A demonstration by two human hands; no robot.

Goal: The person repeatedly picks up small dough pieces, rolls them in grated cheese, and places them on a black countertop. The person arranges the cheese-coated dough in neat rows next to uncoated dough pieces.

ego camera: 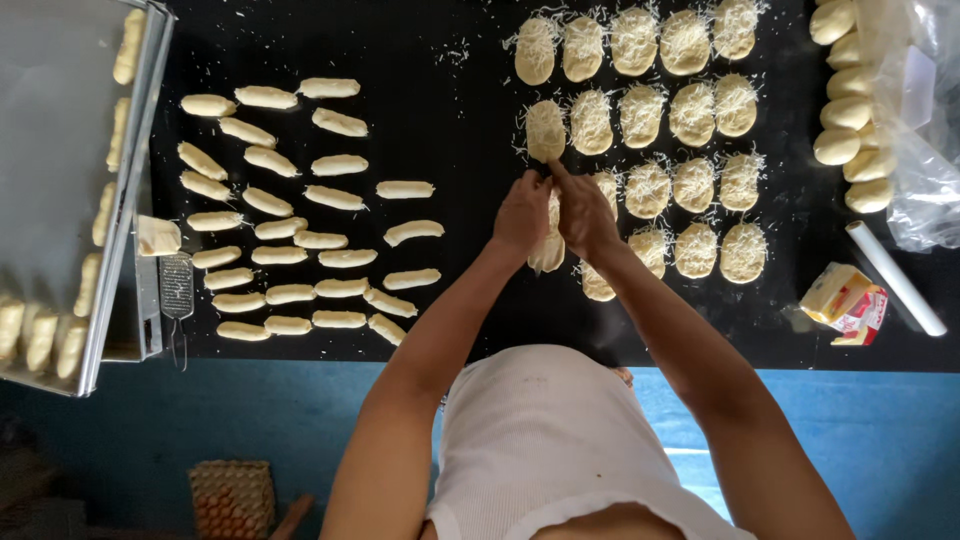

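- both hands, left [522, 215] and right [585, 215], grip closed around one soft dough piece [549, 245] mid black tabletop [470, 330]
- smooth rolled logs [290, 215] left of them
- flat ovals [690, 120] with stringy grated cheese beyond, right
- metal tray [60, 150] far left

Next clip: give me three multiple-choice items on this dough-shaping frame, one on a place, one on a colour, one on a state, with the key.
1. Where do the rolled, finger-shaped pale dough sticks lie?
A. left of the hands
B. right of the hands
C. on the blue floor

2. What colour is the work table?
A. white
B. black
C. green

3. How are the flat oval dough pieces on the right?
A. bare
B. wrapped in plastic
C. topped with grated white shreds

Key: 1 A, the sticks lie in rows left of the left hand and right hand; 2 B, the bare surface is black; 3 C, shreds cover each oval.
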